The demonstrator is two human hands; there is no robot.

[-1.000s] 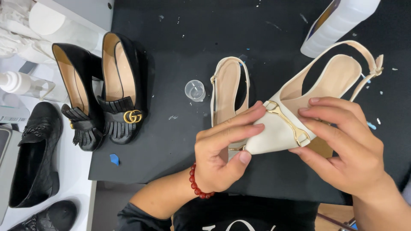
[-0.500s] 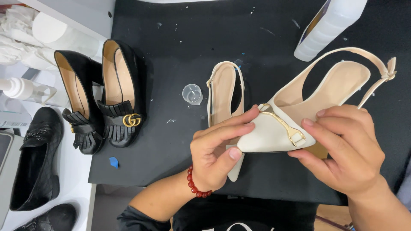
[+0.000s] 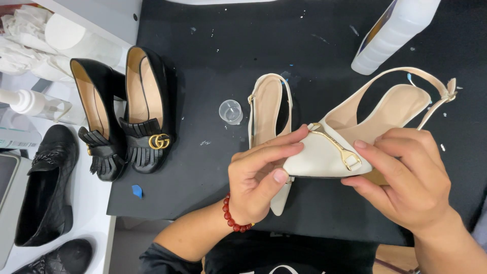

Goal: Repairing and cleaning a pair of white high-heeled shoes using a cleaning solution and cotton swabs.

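Both hands hold a cream slingback shoe (image 3: 355, 132) with a gold bar buckle above a black mat (image 3: 213, 76). My left hand (image 3: 261, 180), with a red bead bracelet at the wrist, grips the pointed toe from the left. My right hand (image 3: 406, 182) pinches the toe's right side, fingers next to the buckle. The heel strap points up and to the right. Flat on the mat, the matching cream shoe (image 3: 269, 111) has its toe hidden under my left hand.
A pair of black fringed heels (image 3: 127, 111) stands at the mat's left edge. A small clear cup (image 3: 231, 111) sits beside the flat cream shoe. A white bottle (image 3: 393, 33) stands at top right. Black loafers (image 3: 43, 182) and a spray bottle (image 3: 30, 104) rest on the white surface at left.
The held shoe has turned slightly, its toe now lower and more level. Both hands shifted a little with it. The other shoes stay put.
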